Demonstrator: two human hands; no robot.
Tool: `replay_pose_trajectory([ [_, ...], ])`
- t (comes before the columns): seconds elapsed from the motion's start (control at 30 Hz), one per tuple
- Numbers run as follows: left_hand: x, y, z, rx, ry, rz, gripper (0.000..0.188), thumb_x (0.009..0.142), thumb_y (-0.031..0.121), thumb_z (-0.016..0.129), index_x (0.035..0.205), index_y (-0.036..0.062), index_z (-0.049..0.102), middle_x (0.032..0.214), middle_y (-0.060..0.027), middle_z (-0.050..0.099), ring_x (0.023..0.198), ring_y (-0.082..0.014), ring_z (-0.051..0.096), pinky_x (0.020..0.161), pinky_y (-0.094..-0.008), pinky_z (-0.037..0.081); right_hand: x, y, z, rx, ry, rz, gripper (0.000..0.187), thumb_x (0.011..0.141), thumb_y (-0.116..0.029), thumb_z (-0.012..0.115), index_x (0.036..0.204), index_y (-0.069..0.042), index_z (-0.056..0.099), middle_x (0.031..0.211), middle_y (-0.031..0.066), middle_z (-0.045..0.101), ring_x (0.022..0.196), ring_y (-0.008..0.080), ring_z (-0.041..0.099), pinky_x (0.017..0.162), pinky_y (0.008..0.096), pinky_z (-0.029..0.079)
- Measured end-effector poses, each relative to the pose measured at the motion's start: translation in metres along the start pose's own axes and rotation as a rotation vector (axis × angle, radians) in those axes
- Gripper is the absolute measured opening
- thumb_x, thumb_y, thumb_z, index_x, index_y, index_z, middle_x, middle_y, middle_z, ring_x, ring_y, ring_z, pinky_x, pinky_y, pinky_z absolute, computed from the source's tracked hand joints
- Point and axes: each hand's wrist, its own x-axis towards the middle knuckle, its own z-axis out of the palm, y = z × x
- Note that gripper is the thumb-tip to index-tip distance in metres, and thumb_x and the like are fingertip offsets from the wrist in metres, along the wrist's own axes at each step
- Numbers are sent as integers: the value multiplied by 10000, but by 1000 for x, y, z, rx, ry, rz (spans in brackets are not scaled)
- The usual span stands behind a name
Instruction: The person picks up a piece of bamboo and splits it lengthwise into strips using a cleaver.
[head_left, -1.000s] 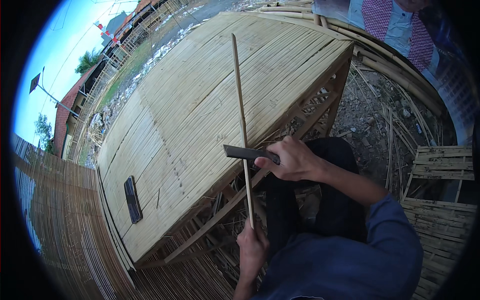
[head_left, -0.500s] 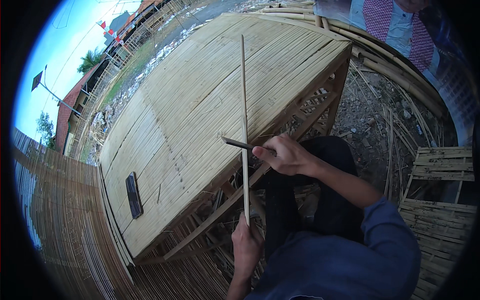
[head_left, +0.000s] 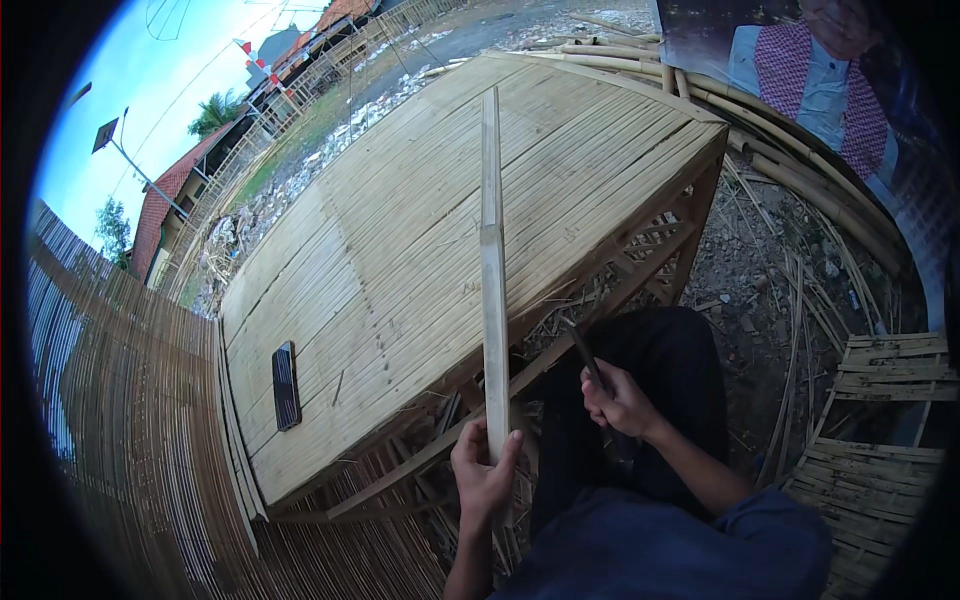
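My left hand [head_left: 484,474] grips the near end of a long, pale bamboo strip [head_left: 494,290], thumb on one side and fingers on the other. The strip's flat face is turned up, with a node partway along it. Its far part reaches out over the bamboo-slat table [head_left: 420,220]. To the right, above my dark-trousered leg, my right hand [head_left: 618,402] is closed around a knife [head_left: 588,355]. The dark blade points up and away to the left, apart from the strip. My fingers hide most of its handle.
A dark phone [head_left: 286,386] lies on the table's left part. Bamboo poles [head_left: 800,165] and thin strips lie on the rubble ground at right, near a printed banner [head_left: 800,70]. A slatted bamboo panel [head_left: 870,480] is at lower right, a bamboo screen [head_left: 130,400] at left.
My right hand has drawn the knife off the strip, back toward my body and to the right. The strip has turned to show its broad face, and my left hand's grip has shifted.
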Motion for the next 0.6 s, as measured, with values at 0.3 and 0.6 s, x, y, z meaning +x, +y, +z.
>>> replay_pose_trajectory([
  [0.3, 71, 68, -33, -107, 106, 335, 257, 865, 17, 615, 1018, 11, 410, 785, -89, 604, 565, -107, 590, 479, -218, 480, -9, 8, 2, 105, -30, 128, 252, 932, -297, 571, 822, -102, 456, 591, -43, 435, 478, 16, 422, 413, 192, 359],
  [0.6, 170, 138, -58, -364, 137, 665, 205, 961, 195, 504, 1026, 1, 489, 748, -50, 543, 525, -61, 472, 456, -201, 379, 2, -24, -2, -142, -26, -112, 426, 827, -15, 616, 1073, -77, 273, 666, 4, 486, 555, 52, 488, 516, 208, 402],
])
